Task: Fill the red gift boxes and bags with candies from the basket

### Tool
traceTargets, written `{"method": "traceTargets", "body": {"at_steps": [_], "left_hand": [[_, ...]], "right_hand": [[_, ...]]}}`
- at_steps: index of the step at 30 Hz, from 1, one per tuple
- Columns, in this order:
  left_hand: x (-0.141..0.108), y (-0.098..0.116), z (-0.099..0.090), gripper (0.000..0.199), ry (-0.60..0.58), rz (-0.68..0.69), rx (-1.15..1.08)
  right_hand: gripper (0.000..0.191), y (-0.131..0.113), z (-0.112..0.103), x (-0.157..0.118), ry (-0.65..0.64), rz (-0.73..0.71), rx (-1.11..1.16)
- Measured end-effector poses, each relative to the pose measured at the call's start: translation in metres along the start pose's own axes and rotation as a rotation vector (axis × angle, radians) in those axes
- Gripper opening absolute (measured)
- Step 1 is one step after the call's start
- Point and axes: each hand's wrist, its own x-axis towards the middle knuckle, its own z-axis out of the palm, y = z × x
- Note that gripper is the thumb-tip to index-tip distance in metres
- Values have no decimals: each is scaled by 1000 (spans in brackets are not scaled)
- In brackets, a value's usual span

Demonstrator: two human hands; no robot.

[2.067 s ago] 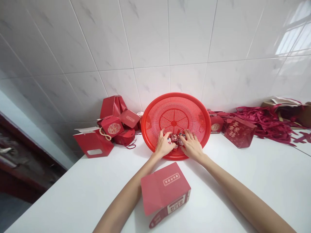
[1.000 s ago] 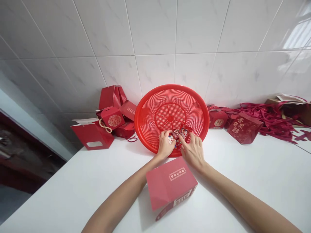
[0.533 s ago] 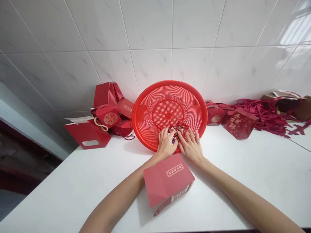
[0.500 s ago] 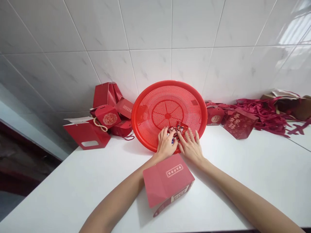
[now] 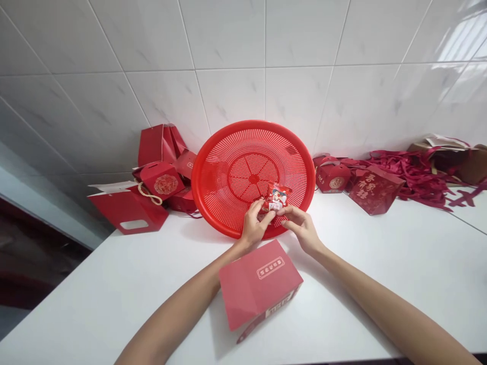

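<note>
A red plastic colander basket (image 5: 205,203) leans against the wall, its open side facing me. At its lower rim, my left hand (image 5: 254,224) is closed, thumb and fingers around the lower left of a small red-and-white wrapped packet (image 5: 280,194) printed with a cartoon figure. My right hand (image 5: 306,234) pinches the packet's lower right edge with its fingertips. More small packets behind my left fingers are mostly hidden. Between my forearms a red cardboard box (image 5: 258,284) stands with its flap up, touching neither hand.
Red gift boxes (image 5: 165,178) are piled left of the basket, one with a rope handle (image 5: 149,195). On the right sit more red boxes (image 5: 376,190), a heap of dark red ribbons (image 5: 409,172) and a brown bag (image 5: 462,162). Everything rests on a white table (image 5: 171,263) against a tiled wall.
My hands have gone from spread over the packets in the basket to closed fingers on one packet, now upright between them. The view has shifted slightly.
</note>
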Motion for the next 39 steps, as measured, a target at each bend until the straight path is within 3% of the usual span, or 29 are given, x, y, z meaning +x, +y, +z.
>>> {"method": "traceTargets", "body": {"at_steps": [3,6,10,12,18,34,39], "left_hand": [[1,5,2,20,-3,-96,-225],[1,11,0,11,-77,-163,-339],[0,14,-4,4,-197,-236,-441],[1,13,-3,6,-162,-265,-481],[4,10,1,23,-15,-320,-567],[6,11,2,38,-43,-227,-445],[4,13,2,31,-53,-219,-440]], "right_hand": [[19,0,2,2,155,83,156],[26,-2,1,6,277,142,273],[30,-6,-2,8,169,214,284],[28,-6,-2,7,112,207,249],[33,-3,1,5,102,173,173],[40,-5,3,6,67,125,112],[39,-3,2,7,71,104,80]]}}
